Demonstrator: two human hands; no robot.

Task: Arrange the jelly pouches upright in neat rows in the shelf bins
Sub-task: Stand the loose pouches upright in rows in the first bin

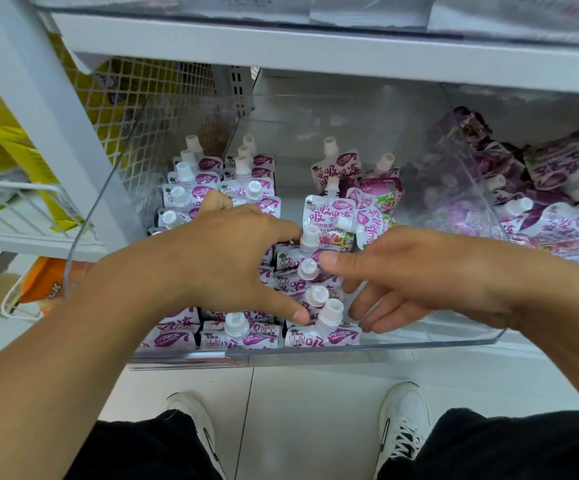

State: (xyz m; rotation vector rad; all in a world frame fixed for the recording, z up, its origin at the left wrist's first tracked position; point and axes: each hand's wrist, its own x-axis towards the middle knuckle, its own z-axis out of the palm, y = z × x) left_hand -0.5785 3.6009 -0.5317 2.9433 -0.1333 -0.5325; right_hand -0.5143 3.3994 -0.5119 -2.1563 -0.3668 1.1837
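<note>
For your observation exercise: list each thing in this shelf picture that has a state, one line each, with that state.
left hand: open, fingers spread over upright pouches
right hand: open, beside the third row
left rows of pouches: upright, neat
loose pouches: tilted, jumbled at the back
clear bin: partly filled
right bin pouches: lying piled

White shelf (315, 50), clear bins (315, 351) on it, jelly pouches (322, 336) inside

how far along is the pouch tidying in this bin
Partly done. Two left rows stand upright. Both hands, left hand and right hand, frame the third row, neither with a grip on a pouch. Left: the tumbled pouches behind and the heaped right bin.
</note>
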